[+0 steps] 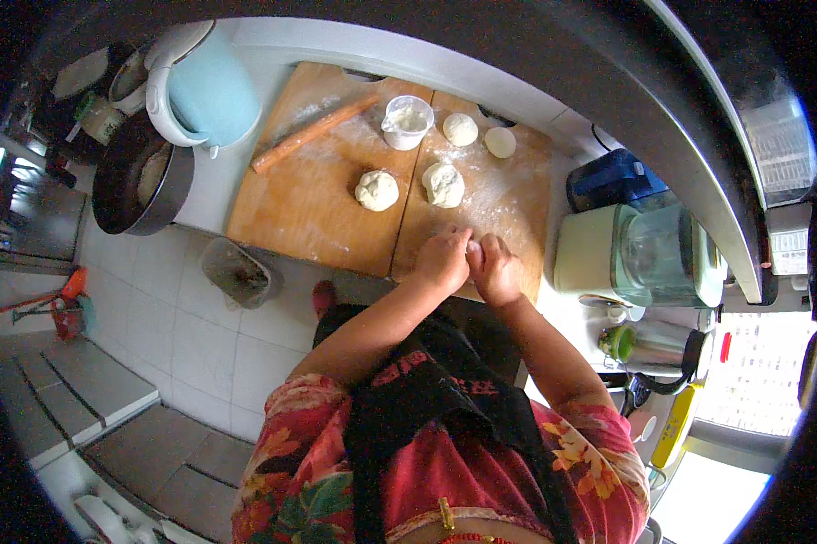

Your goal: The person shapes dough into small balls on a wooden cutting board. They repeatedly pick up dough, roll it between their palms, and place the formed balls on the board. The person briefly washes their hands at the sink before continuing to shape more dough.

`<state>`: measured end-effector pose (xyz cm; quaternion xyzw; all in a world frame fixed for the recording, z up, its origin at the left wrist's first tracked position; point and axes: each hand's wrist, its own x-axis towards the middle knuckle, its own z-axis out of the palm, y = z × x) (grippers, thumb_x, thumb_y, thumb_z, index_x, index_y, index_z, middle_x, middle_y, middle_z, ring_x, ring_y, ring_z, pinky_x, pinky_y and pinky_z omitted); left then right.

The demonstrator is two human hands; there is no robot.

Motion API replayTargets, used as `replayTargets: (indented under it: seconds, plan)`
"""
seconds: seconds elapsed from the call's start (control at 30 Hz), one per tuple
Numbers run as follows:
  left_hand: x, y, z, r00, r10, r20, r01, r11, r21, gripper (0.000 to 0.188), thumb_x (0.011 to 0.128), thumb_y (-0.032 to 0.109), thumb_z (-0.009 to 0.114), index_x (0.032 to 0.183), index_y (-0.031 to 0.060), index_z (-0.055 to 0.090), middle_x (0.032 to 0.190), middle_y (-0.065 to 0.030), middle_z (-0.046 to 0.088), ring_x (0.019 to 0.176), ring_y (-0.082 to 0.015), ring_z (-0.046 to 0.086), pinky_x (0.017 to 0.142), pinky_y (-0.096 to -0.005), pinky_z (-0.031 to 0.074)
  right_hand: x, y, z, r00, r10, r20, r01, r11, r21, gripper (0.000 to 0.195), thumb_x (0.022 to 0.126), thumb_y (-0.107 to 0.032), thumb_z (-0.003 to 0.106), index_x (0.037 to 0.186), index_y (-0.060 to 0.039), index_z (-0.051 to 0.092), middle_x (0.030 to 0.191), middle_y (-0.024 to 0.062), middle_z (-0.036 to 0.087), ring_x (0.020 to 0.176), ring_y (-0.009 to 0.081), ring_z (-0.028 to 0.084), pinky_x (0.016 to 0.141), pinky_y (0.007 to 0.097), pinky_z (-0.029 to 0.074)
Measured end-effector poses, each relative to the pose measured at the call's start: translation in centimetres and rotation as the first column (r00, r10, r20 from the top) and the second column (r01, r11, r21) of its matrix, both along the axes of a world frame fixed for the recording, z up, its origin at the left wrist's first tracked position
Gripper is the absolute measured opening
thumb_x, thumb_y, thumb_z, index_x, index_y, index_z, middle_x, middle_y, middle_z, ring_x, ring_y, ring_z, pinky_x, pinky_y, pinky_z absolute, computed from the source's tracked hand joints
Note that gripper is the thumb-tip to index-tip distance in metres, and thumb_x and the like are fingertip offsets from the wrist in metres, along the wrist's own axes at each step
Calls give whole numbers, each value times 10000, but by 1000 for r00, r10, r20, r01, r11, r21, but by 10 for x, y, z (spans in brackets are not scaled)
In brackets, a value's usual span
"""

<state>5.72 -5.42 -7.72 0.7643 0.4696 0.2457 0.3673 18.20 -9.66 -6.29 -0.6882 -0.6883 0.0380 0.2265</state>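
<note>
My left hand (441,262) and my right hand (497,270) meet over the near edge of the right wooden board (524,183). Their curled fingers pinch a small pale piece of dough (474,247), mostly hidden between them. Just beyond lies a rough dough lump (443,185) with a folded top. Another dough lump (376,191) rests on the left wooden board (300,217). Farther back sit a smooth dough ball (460,129) and a second smooth ball (500,142). A clear plastic measuring cup (403,139) of flour stands close to the seam between the boards.
A wooden rolling pin (313,132) lies slanted on the left board, amid loose flour. Left of it stand a light-blue pitcher (221,95) and a dark pot (181,194). A pale green appliance (589,251) borders the right side. Below the counter is a waste bin (235,272).
</note>
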Motion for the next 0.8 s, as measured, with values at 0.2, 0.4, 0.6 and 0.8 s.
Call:
replayTargets:
  seconds: [0.2,0.4,0.6,0.8]
  plan:
    - [-7,-2,12,995,88,-39,-92,989,-117,283,765,232,646,879,-16,569,856,-229,604,792,-393,589,717,-450,470,22,53,-17,968,-248,27,248,947,-206,276,863,-328,470,856,-56,520,832,228,594,723,425,578,607,499,456]
    - [1,8,4,935,232,268,-231,972,-37,135,717,80,656,789,26,555,709,-159,602,665,-345,589,613,-393,474,61,19,-23,713,-437,-548,90,833,-546,319,899,-346,478,952,-49,582,786,195,634,736,387,618,656,447,494]
    - [6,-15,10,996,-23,92,-21,889,457,90,678,41,597,736,66,533,820,-106,523,750,-309,553,621,-429,447,22,36,5,972,-228,-61,217,966,-142,337,889,-387,477,974,-85,600,927,173,619,751,396,603,684,470,483]
    - [0,-23,2,983,-8,182,-63,922,382,163,723,153,666,733,59,533,830,-106,533,707,-302,554,597,-418,439,20,68,-11,977,-185,109,190,981,-33,231,853,-277,522,800,-55,559,852,170,591,768,368,574,648,464,460]
